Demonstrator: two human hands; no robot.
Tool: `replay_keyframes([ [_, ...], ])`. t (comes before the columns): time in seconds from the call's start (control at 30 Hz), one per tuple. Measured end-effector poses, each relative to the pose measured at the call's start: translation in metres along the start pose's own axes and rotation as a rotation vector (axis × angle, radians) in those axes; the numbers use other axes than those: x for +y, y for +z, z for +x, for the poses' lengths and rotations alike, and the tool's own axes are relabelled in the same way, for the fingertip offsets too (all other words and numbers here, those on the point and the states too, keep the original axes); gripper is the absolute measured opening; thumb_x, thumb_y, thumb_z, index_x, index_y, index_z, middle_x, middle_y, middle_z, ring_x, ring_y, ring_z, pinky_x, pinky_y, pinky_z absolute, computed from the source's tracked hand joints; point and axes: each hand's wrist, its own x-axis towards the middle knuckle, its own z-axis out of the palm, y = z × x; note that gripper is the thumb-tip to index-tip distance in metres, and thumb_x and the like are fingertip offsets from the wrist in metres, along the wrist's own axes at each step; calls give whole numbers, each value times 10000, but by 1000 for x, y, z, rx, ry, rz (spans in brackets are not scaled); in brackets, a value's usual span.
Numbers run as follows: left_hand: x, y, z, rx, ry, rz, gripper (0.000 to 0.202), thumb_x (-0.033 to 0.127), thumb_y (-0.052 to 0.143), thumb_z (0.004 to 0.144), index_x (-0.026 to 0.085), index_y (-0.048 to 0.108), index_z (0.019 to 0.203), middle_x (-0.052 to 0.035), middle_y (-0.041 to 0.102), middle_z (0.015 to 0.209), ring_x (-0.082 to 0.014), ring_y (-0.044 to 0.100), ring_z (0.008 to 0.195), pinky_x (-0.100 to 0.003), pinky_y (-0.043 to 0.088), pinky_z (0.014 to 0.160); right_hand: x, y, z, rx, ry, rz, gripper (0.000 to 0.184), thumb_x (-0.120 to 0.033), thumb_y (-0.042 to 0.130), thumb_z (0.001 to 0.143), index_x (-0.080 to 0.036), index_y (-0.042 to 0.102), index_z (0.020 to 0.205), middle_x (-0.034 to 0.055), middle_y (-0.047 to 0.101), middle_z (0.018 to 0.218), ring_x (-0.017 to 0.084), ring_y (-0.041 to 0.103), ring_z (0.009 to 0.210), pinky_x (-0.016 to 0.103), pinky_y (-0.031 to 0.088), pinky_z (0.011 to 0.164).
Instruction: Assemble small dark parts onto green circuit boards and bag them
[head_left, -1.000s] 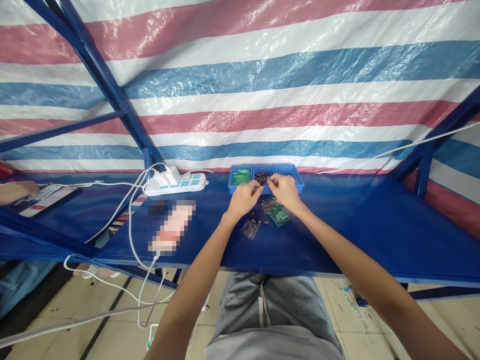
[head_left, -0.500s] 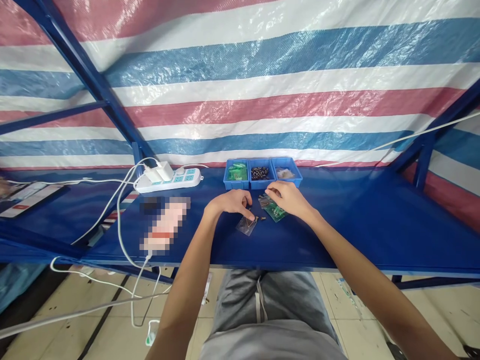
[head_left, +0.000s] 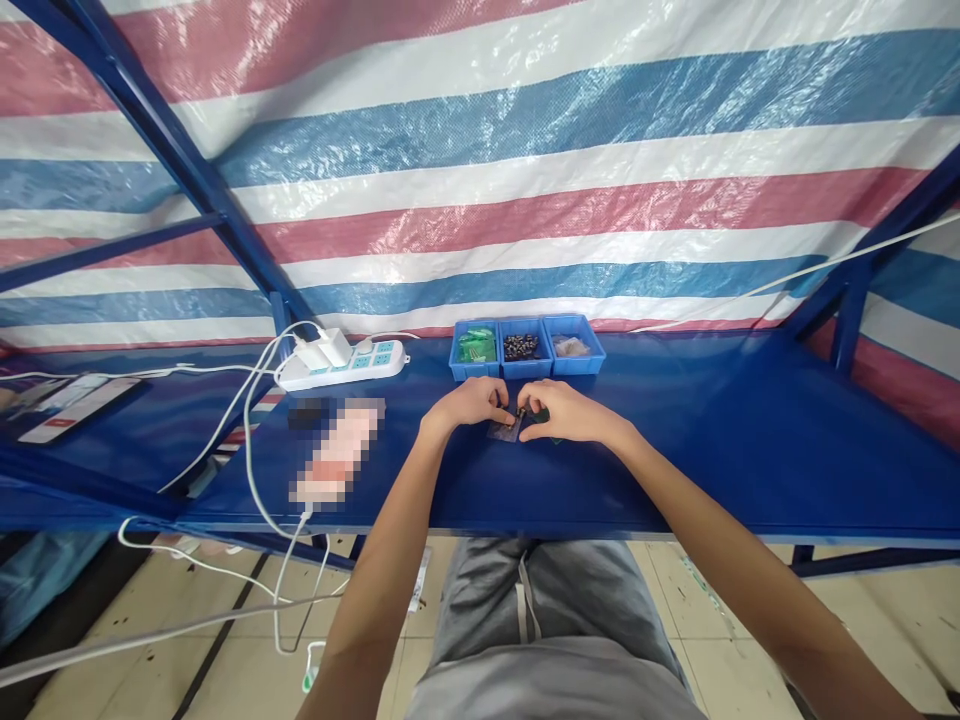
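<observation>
Fingers [head_left: 504, 408] meeting, perhaps pinching small part [head_left: 520, 412]

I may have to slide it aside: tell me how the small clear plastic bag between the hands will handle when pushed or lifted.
The clear bag lies flat and thin on the blue bench, so it probably flops and weighs little. Its glossy film may slide easily. The left hand and right hand crowd it, so its contents cannot be told.
</observation>
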Motion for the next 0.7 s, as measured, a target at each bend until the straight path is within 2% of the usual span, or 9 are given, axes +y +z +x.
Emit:
replay_keyframes([
  [0.1,1,1,0,22,22,-24,340,463,805,688,204,693,878,-7,665,750,-165,621,649,-254,385,511,0,-2,-2,-5,8,20,435,-514,789,755,-225,631,1039,36,599,928,207,545,862,276,401,672],
  [0.33,2,6,3,99,12,-34,229,413,692,795,196,683,870,-8,689,695,-172,644,632,-264,427,551,4,2,2,26,-48,-68,152,-295,738,834,-210,624,779,20,590,833,189,543,815,289,385,709],
  [0.43,2,8,5,113,23,-22,194,384,648,836,200,674,888,-3,699,709,-169,652,652,-262,443,588,7,4,4,24,-75,-108,138,-223,674,883,-207,637,751,22,595,803,188,557,828,290,388,739],
  [0.5,2,10,6,128,29,-8,171,357,613,863,198,672,890,-1,702,721,-166,655,673,-260,446,612,8,6,5,36,-79,-137,125,-234,669,891,-209,641,772,23,597,803,191,559,836,294,390,754],
  [0.6,5,13,8,202,57,29,168,332,569,890,194,665,885,0,693,725,-161,644,683,-260,439,631,6,9,5,56,-73,-165,118,-271,692,882,-210,642,795,27,603,831,196,557,843,302,392,763],
  [0.7,11,18,9,312,122,105,172,312,528,914,196,653,889,-2,673,727,-158,615,668,-264,425,630,4,13,5,78,-71,-178,101,-208,651,891,-213,643,790,36,615,855,206,561,881,304,394,758],
])
